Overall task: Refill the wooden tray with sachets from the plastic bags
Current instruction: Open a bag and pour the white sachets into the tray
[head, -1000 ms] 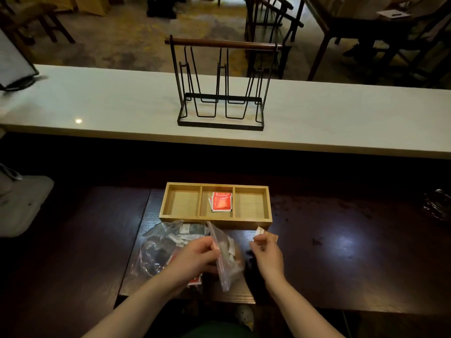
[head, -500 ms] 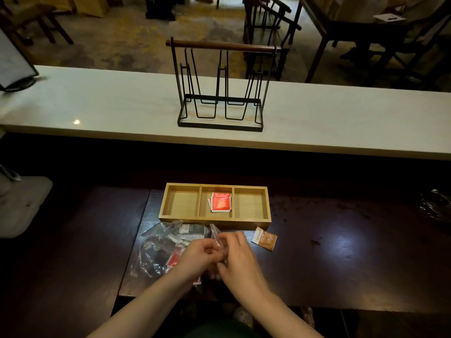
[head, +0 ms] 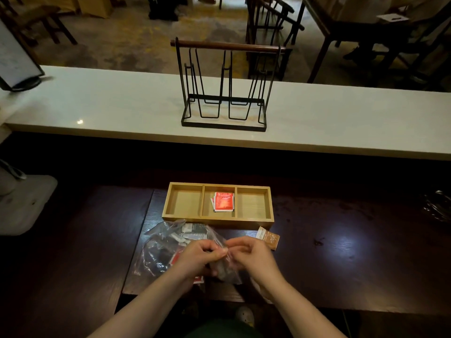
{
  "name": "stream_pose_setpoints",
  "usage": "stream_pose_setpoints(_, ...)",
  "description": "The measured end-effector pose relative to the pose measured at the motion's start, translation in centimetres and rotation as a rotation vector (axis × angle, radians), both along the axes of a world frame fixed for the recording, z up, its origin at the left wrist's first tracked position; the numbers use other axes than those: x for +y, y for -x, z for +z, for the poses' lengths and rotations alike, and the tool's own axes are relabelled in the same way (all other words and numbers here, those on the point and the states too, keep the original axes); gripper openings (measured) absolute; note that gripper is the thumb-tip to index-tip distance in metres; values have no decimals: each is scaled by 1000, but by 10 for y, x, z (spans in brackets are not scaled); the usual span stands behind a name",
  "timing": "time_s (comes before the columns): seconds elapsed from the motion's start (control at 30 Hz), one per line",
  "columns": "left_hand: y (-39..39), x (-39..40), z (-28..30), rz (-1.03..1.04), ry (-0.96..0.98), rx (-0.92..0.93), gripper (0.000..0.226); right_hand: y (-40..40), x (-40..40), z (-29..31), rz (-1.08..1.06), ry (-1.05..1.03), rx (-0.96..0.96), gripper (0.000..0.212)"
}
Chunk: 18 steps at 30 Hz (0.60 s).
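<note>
A crinkled clear bag (head: 220, 258) is pinched at its top edge between the left hand (head: 199, 256) and the right hand (head: 253, 256), both closed on the thin plastic; a second bag (head: 166, 245) with mixed sachets is seen at the left on the dark wood table (head: 341, 252); the rectangular tray (head: 218, 221) of pale wood lies just behind, red sachets (head: 223, 201) in its middle compartment, the outer two bare; a brown sachet (head: 268, 237) lies near the tray's right front corner; much free table is left at the right.

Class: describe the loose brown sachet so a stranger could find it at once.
Find the wooden tray on the dark table. Just off its near right corner lies one brown sachet, outside tray and bags, unlike the red sachets in the middle compartment.
</note>
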<state>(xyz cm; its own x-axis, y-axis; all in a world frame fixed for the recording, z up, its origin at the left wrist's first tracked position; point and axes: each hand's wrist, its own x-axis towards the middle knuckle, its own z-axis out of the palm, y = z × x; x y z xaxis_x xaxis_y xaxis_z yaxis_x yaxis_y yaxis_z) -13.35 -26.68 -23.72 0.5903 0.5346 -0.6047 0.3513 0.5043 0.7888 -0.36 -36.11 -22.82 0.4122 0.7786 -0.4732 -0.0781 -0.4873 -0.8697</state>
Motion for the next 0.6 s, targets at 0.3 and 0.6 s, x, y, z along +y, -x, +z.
stream_pose_setpoints(0.3,-4,3,3,6,-22,-10,23,6,5,4,138,-63,-340,23)
stream_pose_setpoints(0.6,-10,-4,9,-22,-121,39,14,-1,7,6,146,-30,-338,20)
